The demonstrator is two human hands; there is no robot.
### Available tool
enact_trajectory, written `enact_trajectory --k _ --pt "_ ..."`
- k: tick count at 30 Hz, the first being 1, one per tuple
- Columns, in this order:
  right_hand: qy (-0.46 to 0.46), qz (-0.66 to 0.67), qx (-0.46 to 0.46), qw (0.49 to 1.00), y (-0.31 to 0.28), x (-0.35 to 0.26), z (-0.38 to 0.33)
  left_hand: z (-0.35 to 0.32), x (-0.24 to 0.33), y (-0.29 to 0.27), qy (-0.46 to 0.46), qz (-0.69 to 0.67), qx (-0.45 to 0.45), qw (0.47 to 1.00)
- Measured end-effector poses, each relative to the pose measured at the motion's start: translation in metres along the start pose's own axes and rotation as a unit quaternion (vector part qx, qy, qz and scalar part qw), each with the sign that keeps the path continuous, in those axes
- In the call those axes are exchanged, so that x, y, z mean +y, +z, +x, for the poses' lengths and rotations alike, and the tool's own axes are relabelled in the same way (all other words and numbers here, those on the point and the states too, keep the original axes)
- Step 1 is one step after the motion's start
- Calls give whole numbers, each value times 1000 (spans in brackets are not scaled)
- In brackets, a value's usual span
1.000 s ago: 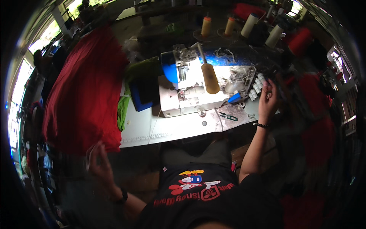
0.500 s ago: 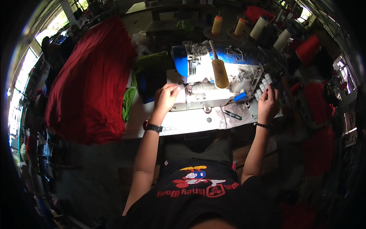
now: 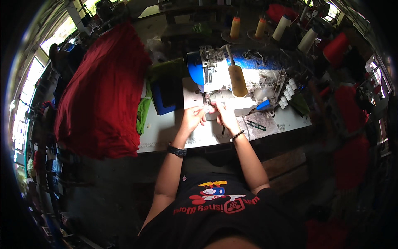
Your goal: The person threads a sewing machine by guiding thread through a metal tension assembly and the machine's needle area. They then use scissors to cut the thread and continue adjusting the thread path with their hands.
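Observation:
Both my hands meet at the front of a white and blue sewing machine point(image 3: 242, 103), close below its needle area. My left hand point(image 3: 193, 118) has thumb and fingertips pinched together. My right hand point(image 3: 226, 117) is closed beside it, fingertips nearly touching the left ones. Whatever they pinch is too small and washed out by the bright light to name. A thin dark piece shows just under the right hand. Thread snips point(image 3: 256, 125) lie on a grey cloth point(image 3: 269, 126) to the right of that hand.
A big heap of red fabric point(image 3: 103, 95) covers the left side, with green cloth point(image 3: 143, 110) at its edge. Thread cones point(image 3: 235, 28) stand behind the machine. A yellowish lamp point(image 3: 237, 81) hangs over it. Small white spools point(image 3: 287, 94) sit at the right of the white table point(image 3: 166, 139).
My right hand has moved left from beside the small white spools to the needle area. My left hand has shifted slightly right and nearer to me, meeting it.

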State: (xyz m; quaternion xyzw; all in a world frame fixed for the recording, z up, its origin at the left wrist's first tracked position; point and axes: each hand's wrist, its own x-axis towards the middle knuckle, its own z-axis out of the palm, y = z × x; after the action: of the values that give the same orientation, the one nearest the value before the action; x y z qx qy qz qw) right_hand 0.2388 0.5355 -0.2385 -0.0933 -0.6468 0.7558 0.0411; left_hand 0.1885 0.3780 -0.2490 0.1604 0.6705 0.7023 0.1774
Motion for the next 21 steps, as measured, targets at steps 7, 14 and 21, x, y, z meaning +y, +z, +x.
enact_trajectory --k 7,14,21 --pt "19 28 7 999 10 11 21 -12 -10 13 -33 -82 3 996" --pt "79 189 -56 977 -5 1 10 -15 -18 1 134 101 90 982" --pt "-94 -150 23 984 -19 36 6 4 7 0 143 -189 43 971"
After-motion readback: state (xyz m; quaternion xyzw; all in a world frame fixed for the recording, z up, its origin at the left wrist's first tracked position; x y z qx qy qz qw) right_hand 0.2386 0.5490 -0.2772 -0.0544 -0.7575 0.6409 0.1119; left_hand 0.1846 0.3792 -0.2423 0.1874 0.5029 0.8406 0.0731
